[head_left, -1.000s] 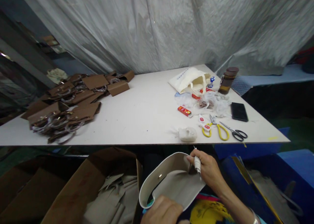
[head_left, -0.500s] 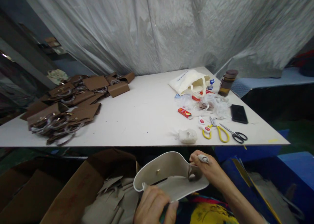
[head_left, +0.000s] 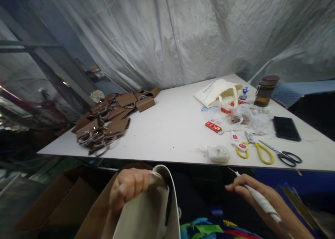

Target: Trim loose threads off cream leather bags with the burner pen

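My left hand (head_left: 129,188) is closed on the upper edge of a pale beige leather-like bag (head_left: 148,211), which hangs tilted below the table edge. Its white-edged opening faces right, and its lower end is cut off by the frame. To the right, apart from the bag, my right hand (head_left: 258,197) grips a white pen-shaped tool (head_left: 263,199). The tool's thin pointed tip aims up and left, just under the table's front edge.
Brown bags with wrapped handles (head_left: 112,118) lie heaped at the table's left. On the right are yellow-handled scissors (head_left: 265,153), black-handled scissors (head_left: 289,158), a phone (head_left: 286,128), a bottle (head_left: 266,90), a cream cloth bag (head_left: 214,94) and a white lump (head_left: 218,153). Cardboard boxes (head_left: 49,200) stand below left.
My left hand has raised and turned the bag, moving it left. My right hand has come away from the bag to the right, still with the tool. The view has shifted left.
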The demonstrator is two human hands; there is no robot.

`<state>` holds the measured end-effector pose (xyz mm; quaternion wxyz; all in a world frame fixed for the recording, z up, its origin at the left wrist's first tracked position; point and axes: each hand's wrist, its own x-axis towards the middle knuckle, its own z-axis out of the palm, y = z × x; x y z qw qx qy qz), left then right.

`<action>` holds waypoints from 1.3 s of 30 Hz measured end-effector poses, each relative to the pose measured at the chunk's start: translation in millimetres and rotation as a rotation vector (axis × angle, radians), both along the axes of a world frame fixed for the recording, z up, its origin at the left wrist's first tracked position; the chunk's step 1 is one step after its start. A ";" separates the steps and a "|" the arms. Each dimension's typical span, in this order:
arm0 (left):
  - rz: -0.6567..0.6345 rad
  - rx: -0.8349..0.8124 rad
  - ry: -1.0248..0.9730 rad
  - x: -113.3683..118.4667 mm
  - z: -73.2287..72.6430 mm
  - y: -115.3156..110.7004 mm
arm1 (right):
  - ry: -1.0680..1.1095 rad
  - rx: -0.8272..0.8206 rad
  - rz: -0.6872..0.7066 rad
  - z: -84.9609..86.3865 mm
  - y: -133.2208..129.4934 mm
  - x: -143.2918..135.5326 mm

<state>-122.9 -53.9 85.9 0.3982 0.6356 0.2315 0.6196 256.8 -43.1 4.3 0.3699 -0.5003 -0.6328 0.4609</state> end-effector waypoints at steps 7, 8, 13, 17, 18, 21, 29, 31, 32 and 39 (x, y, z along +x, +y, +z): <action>-0.440 -0.333 -0.052 75.9 -44.5 7.9 | 0.212 0.154 0.120 33.0 -3.6 -32.6; -0.446 -0.379 -0.023 83.1 -50.2 7.6 | 0.207 0.174 0.143 38.6 -3.2 -37.4; -0.524 -0.397 0.047 105.5 -62.4 10.4 | -0.067 0.178 0.352 46.1 3.8 -50.2; -0.502 -0.347 0.032 113.1 -60.5 14.9 | -0.157 0.215 0.359 31.8 5.9 -50.2; -0.469 -0.343 0.025 114.0 -60.8 16.1 | -0.161 0.220 0.351 28.0 5.4 -50.0; -0.399 -0.337 -0.018 116.6 -64.5 19.8 | -0.182 0.261 0.323 19.0 3.3 -49.9; -0.302 -0.365 -0.221 132.7 -71.7 23.2 | -0.061 0.304 0.234 2.7 6.7 -48.7; -0.289 -0.456 -0.249 134.6 -70.5 22.2 | 0.027 0.236 0.196 -1.0 7.6 -49.8; -0.285 -0.513 -0.253 134.4 -69.4 21.9 | 0.071 0.199 0.172 -2.5 7.6 -50.6; -0.396 -0.803 0.304 119.8 -54.7 26.9 | 0.090 0.193 0.066 -10.7 5.9 -50.2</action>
